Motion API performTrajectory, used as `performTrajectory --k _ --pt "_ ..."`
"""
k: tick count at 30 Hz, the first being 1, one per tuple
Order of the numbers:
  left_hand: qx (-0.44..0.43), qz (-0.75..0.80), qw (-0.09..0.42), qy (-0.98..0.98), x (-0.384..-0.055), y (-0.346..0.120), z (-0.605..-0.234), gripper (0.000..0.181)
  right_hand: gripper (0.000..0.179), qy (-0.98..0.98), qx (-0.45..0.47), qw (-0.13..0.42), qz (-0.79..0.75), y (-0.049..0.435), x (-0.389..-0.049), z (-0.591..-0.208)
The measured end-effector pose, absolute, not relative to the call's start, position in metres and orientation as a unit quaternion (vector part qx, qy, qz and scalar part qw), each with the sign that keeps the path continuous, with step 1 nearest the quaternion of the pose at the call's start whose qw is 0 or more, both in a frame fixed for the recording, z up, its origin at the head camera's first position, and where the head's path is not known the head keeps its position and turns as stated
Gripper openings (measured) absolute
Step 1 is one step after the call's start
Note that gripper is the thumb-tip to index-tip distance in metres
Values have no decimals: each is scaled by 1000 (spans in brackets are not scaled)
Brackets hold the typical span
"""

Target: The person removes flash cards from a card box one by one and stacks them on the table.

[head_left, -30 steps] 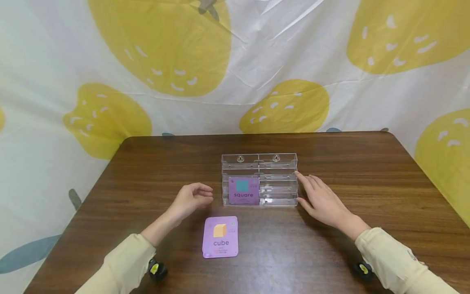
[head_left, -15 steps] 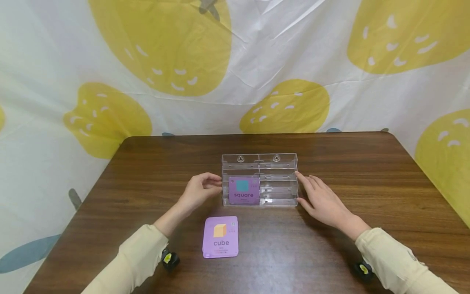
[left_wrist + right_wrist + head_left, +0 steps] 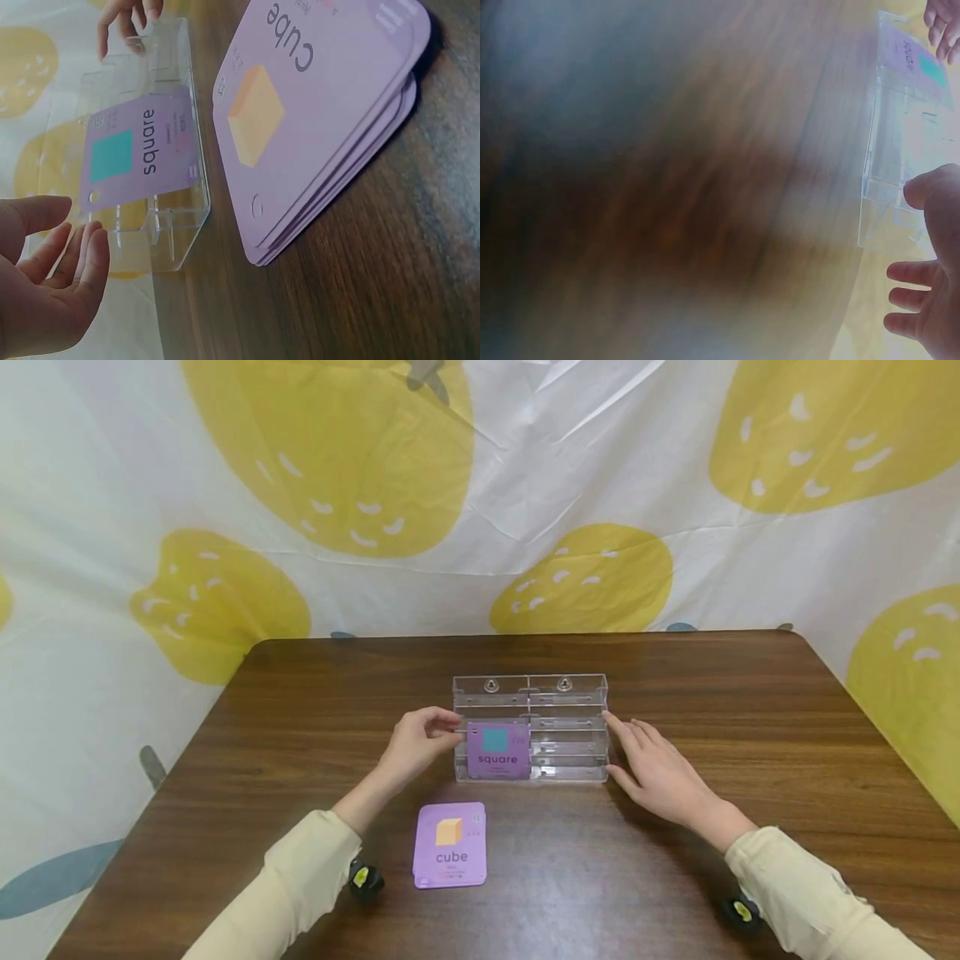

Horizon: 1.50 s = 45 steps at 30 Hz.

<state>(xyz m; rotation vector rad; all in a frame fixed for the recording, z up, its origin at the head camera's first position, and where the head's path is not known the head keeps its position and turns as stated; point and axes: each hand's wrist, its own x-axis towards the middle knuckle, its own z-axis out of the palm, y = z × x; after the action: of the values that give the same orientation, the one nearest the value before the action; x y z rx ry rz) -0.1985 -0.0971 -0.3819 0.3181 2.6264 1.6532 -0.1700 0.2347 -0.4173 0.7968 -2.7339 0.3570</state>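
Note:
In the middle of the table stands a clear tiered card holder (image 3: 567, 724). A purple flash card reading "square" (image 3: 498, 750) stands in its left front part. My left hand (image 3: 414, 745) is at the holder's left side, fingertips right at the card's upper left edge. The left wrist view shows its thumb (image 3: 46, 213) and fingers apart with a gap between them. My right hand (image 3: 662, 770) rests its thumb and extended fingertips against the holder's right side. In front of the holder lies a stack of purple cards (image 3: 450, 845), topped by the "cube" card.
Brown wood grain covers the table (image 3: 300, 710). Behind it hangs a white cloth (image 3: 420, 593) printed with large yellow fruit. Small dark wrist cameras sit under both cuffs, the left camera (image 3: 365, 878) close beside the card stack. Two round hanging holes top the holder.
My left hand has moved right and slightly away from me, from beside the holder to the "square" card's upper left edge. The right hand, holder and card stack have stayed in place.

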Motion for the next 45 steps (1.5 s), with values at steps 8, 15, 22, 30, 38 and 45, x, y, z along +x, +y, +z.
performTrajectory --k 8,15,22,30,38,45 --pt "105 536 18 837 -198 -90 -380 24 70 -946 270 129 123 235 -169 -417" --pt "109 544 20 832 -199 -87 -380 22 70 -946 269 130 124 235 -169 -416" --pt "137 501 18 854 -199 -87 -382 18 70 -947 268 128 125 235 -169 -416" --pt "185 466 11 865 -200 -90 -388 8 70 -945 271 130 129 235 -168 -415" --pt "199 461 -8 864 -200 -91 -392 6 70 -945 272 129 130 235 -169 -416" --pt "209 461 -40 862 -201 -92 -393 3 70 -945 271 128 130 235 -170 -418"
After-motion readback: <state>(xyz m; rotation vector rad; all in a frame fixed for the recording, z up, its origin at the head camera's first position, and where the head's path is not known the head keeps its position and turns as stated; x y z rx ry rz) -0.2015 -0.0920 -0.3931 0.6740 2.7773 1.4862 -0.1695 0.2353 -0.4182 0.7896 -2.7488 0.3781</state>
